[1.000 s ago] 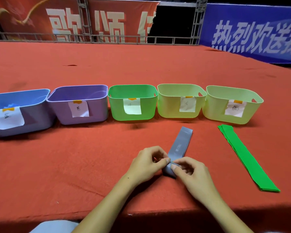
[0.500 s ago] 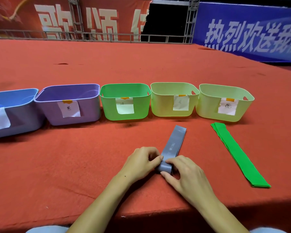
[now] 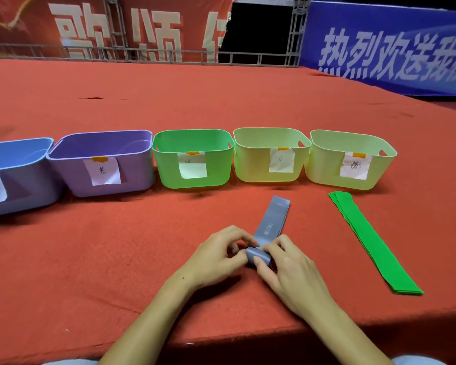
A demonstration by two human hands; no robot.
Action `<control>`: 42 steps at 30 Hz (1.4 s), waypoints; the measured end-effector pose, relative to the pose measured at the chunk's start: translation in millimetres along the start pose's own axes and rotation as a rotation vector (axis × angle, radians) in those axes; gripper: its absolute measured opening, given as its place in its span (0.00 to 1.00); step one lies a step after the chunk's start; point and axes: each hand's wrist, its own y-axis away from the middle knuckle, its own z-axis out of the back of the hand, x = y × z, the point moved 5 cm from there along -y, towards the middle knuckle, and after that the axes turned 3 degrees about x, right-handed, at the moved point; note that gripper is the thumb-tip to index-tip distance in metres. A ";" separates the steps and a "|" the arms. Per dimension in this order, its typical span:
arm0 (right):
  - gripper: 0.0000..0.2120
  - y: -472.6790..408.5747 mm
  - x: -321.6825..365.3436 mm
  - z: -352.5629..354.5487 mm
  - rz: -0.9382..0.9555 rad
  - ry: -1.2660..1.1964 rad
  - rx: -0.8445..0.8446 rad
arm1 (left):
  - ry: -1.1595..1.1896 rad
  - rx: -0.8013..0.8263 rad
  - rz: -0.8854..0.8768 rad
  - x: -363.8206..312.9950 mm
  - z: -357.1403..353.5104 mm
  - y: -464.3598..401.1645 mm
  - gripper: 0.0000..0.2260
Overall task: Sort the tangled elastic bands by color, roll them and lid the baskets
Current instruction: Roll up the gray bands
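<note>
Both hands pinching grey band's rolled end, green bands beside, five baskets behind.

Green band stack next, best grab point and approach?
Take the green band stack at its near end, by the table edge, coming from above on the right hand's side. It lies flat and long on the red cloth, clear of the baskets, so pinch across its narrow width. That end probably suits starting a roll.

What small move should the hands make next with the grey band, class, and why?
Probably roll it another turn away from the body. Both hands, left hand and right hand, pinch a short roll at the near end of the grey band, and most of the band lies flat towards the baskets.
</note>
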 end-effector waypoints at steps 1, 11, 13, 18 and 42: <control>0.20 -0.6 -0.7 -0.8 -0.005 -0.005 0.009 | 0.006 0.026 -0.017 -0.4 0.0 1.0 0.14; 0.18 -2.4 -9.4 -3.7 -0.076 -0.106 0.060 | -0.219 0.037 -0.010 2.6 -1.8 -1.0 0.18; 0.19 -1.7 -9.8 -4.7 -0.072 -0.135 0.070 | -0.225 0.039 0.004 2.5 -1.6 -0.5 0.17; 0.21 -2.5 -12.8 -3.1 -0.109 -0.249 0.038 | -0.222 0.033 0.016 1.0 -1.5 -1.3 0.16; 0.23 -10.7 -9.0 5.5 -0.045 0.005 0.058 | -0.313 0.038 0.108 4.7 -10.9 -12.1 0.18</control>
